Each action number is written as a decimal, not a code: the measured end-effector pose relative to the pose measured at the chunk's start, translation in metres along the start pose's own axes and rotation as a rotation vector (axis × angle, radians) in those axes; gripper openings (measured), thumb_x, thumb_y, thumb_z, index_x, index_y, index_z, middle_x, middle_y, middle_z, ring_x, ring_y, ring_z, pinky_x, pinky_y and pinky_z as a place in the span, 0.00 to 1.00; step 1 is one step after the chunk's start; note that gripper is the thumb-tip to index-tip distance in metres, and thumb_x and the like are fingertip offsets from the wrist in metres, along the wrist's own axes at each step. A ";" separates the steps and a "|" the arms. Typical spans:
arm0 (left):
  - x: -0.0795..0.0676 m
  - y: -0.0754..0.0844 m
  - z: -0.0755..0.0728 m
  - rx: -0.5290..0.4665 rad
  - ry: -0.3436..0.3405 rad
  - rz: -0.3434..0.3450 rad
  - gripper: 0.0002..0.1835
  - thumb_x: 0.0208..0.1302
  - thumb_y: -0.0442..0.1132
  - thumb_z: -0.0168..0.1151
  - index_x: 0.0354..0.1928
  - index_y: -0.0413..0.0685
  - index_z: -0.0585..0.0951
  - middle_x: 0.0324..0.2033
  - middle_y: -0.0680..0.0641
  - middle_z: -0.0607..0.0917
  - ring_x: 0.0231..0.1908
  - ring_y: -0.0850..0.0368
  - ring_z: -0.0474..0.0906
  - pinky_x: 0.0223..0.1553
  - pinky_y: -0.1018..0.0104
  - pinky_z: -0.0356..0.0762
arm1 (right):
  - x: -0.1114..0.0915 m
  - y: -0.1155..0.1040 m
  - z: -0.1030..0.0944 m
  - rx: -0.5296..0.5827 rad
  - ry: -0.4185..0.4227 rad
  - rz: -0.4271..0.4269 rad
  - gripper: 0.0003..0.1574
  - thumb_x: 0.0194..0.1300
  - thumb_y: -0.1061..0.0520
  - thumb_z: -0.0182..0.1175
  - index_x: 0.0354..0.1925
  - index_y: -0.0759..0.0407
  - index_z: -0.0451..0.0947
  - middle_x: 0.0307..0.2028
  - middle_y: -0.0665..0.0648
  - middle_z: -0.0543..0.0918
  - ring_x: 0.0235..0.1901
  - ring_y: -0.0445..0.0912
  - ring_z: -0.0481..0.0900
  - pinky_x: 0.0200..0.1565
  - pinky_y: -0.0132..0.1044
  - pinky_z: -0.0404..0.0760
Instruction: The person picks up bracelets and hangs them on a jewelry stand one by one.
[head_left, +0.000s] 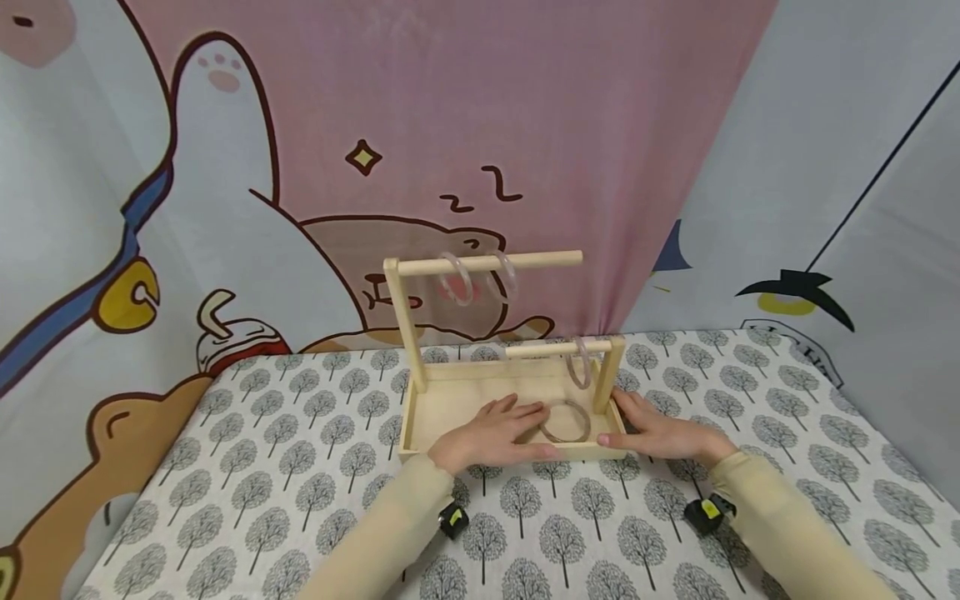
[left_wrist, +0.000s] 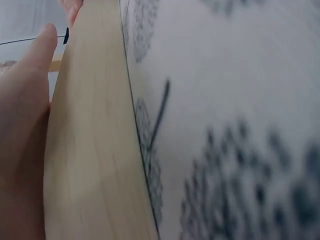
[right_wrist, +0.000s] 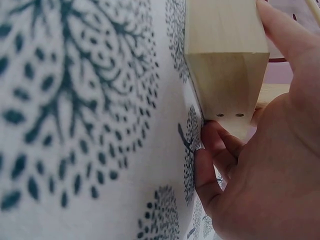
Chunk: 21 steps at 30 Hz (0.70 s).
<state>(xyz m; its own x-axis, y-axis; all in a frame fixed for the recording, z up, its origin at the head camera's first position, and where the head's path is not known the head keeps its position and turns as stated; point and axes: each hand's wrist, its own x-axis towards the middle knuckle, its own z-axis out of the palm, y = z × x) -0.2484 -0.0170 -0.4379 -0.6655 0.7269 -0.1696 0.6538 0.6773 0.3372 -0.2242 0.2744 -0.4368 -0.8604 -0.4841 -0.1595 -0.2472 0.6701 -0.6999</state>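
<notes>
A pale wooden jewelry stand (head_left: 450,408) has a shallow tray with two bars on posts. Two translucent bangles, a left one (head_left: 459,282) and a right one (head_left: 508,277), hang from the tall bar (head_left: 547,259). Another bangle (head_left: 576,375) hangs on the short bar (head_left: 536,349). Inside the tray lies a bangle (head_left: 567,439), its left edge at the fingertips of my left hand (head_left: 491,433), whose fingers extend over the tray. My right hand (head_left: 660,429) holds the tray's right end, thumb on the front rim and fingers along the side (right_wrist: 227,85).
A tree-print cloth (head_left: 330,500) covers the table under the stand. Behind hangs a curtain (head_left: 585,125) with cartoon animals, close to the table's back edge. Each wrist wears a dark device, the left one (head_left: 453,520) and the right one (head_left: 708,512).
</notes>
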 end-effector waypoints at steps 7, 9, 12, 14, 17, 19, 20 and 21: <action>-0.011 -0.011 -0.003 0.066 0.012 -0.009 0.36 0.71 0.66 0.36 0.74 0.57 0.60 0.73 0.51 0.55 0.72 0.41 0.45 0.68 0.41 0.46 | 0.001 0.001 0.001 0.003 0.017 -0.035 0.56 0.67 0.43 0.58 0.75 0.64 0.37 0.66 0.80 0.49 0.65 0.77 0.45 0.53 0.79 0.49; -0.015 -0.015 -0.005 0.048 0.018 -0.012 0.35 0.72 0.65 0.36 0.73 0.56 0.62 0.73 0.49 0.57 0.72 0.40 0.46 0.68 0.40 0.46 | 0.001 0.001 0.001 0.006 0.013 -0.027 0.57 0.67 0.42 0.58 0.75 0.65 0.37 0.67 0.80 0.47 0.65 0.77 0.44 0.55 0.78 0.48; -0.022 -0.023 -0.008 0.011 0.036 -0.016 0.32 0.73 0.63 0.38 0.72 0.56 0.65 0.72 0.45 0.60 0.71 0.38 0.47 0.67 0.39 0.47 | 0.001 0.001 0.000 0.010 0.009 -0.013 0.58 0.66 0.42 0.59 0.75 0.65 0.36 0.68 0.79 0.46 0.66 0.76 0.42 0.56 0.78 0.47; -0.026 -0.028 -0.010 -0.010 0.051 -0.011 0.30 0.74 0.60 0.40 0.71 0.55 0.67 0.71 0.43 0.61 0.71 0.36 0.47 0.67 0.38 0.47 | 0.001 0.002 0.000 0.004 0.006 0.001 0.58 0.66 0.41 0.58 0.75 0.63 0.36 0.69 0.79 0.45 0.67 0.75 0.42 0.56 0.78 0.47; -0.033 -0.038 -0.011 -0.021 0.072 0.010 0.27 0.76 0.54 0.42 0.70 0.53 0.68 0.70 0.40 0.61 0.70 0.35 0.48 0.67 0.37 0.47 | 0.000 0.002 -0.001 -0.002 -0.001 0.017 0.58 0.67 0.41 0.58 0.76 0.61 0.35 0.70 0.78 0.41 0.67 0.75 0.39 0.55 0.78 0.45; -0.036 -0.043 -0.012 -0.017 0.099 0.033 0.25 0.76 0.51 0.45 0.69 0.50 0.69 0.69 0.38 0.63 0.70 0.34 0.50 0.67 0.38 0.46 | 0.000 0.001 -0.001 -0.006 -0.004 0.025 0.58 0.67 0.40 0.57 0.76 0.61 0.34 0.70 0.79 0.39 0.68 0.75 0.36 0.55 0.78 0.43; -0.037 -0.045 -0.012 -0.012 0.119 0.045 0.25 0.75 0.50 0.48 0.68 0.48 0.71 0.68 0.37 0.65 0.69 0.34 0.52 0.67 0.38 0.47 | 0.000 0.001 -0.001 -0.006 -0.006 0.032 0.58 0.67 0.40 0.57 0.76 0.61 0.34 0.70 0.79 0.37 0.68 0.75 0.35 0.55 0.78 0.42; -0.037 -0.047 -0.012 -0.010 0.142 0.059 0.24 0.73 0.48 0.51 0.66 0.45 0.72 0.67 0.35 0.66 0.68 0.34 0.54 0.67 0.39 0.48 | 0.000 0.001 -0.001 -0.008 -0.008 0.036 0.58 0.67 0.39 0.56 0.76 0.61 0.33 0.70 0.79 0.36 0.68 0.75 0.34 0.55 0.78 0.41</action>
<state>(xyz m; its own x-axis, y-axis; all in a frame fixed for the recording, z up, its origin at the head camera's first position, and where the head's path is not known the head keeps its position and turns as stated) -0.2587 -0.0773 -0.4364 -0.6708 0.7414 -0.0172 0.6899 0.6324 0.3523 -0.2250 0.2753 -0.4369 -0.8654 -0.4636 -0.1899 -0.2194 0.6915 -0.6883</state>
